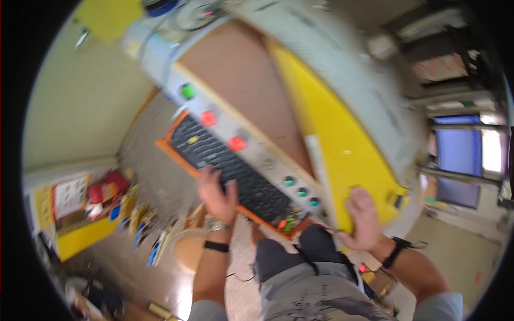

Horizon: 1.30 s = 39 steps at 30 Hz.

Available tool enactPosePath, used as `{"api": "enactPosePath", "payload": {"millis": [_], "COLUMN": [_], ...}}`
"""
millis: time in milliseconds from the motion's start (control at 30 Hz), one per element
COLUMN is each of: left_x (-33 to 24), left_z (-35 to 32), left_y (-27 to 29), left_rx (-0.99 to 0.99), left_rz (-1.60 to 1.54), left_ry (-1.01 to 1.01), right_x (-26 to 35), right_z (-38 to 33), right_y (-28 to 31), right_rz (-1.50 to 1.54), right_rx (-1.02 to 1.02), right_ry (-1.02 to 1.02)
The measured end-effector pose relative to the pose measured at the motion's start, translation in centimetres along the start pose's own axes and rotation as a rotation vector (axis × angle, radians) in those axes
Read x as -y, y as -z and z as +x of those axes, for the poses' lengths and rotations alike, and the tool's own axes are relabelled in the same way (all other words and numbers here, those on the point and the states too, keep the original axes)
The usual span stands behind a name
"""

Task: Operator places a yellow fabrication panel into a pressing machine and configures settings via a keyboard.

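My right hand [365,219] lies flat, fingers stretched, on the near end of a bright yellow panel [342,144] of a large machine. My left hand [217,197] is at the orange rim [182,161] of a long tray, its fingers apart and nothing visible in them. Dark pieces in rows [235,171] fill most of this tray; whether my fingertips touch them cannot be made out. Just beyond the tray runs a pale control strip with a green button [188,91], two red buttons [237,143] and several small teal buttons [302,192]. The picture is somewhat blurred.
A brown board surface [241,80] lies behind the control strip, and a pale grey machine body [369,101] curves beyond the yellow panel. A round tan stool seat [190,250] stands near my left forearm. Shelving [450,96] is at the right, a yellow-fronted rack [88,235] at the left.
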State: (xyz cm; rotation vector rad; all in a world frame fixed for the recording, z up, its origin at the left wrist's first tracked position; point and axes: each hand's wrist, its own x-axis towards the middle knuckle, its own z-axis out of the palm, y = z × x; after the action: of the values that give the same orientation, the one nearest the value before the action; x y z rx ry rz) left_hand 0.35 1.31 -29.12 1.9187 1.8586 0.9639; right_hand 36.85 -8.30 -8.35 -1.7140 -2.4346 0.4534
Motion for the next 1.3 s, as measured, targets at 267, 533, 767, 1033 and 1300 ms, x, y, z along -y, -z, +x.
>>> {"api": "enactPosePath", "payload": {"millis": [267,533,767,1033,1300], "left_x": [3.2,1.9,1.4,2.5,3.1], "left_z": [-0.3,-1.3,-1.0,1.6,3.2], "left_y": [1.0,1.5,1.2,1.5,1.4], "left_rx": [0.031,0.027,-0.025,0.007,0.074], "left_rz": [0.072,0.053,0.089,0.128,0.225], "left_ry": [-0.047,0.028,0.040,0.014,-0.009], "right_x": [1.4,0.9,0.1,0.5,0.4], "right_z": [1.0,1.1,0.4,0.5,0.6], "right_y": [0.1,-0.2,-0.8,-0.5,-0.7], "right_rz": [0.141,0.172,0.018,0.012,0.030], "right_rx": [0.036,0.020,0.004,0.002,0.008], "right_ry": [-0.019,0.011,0.008,0.007,0.013]}}
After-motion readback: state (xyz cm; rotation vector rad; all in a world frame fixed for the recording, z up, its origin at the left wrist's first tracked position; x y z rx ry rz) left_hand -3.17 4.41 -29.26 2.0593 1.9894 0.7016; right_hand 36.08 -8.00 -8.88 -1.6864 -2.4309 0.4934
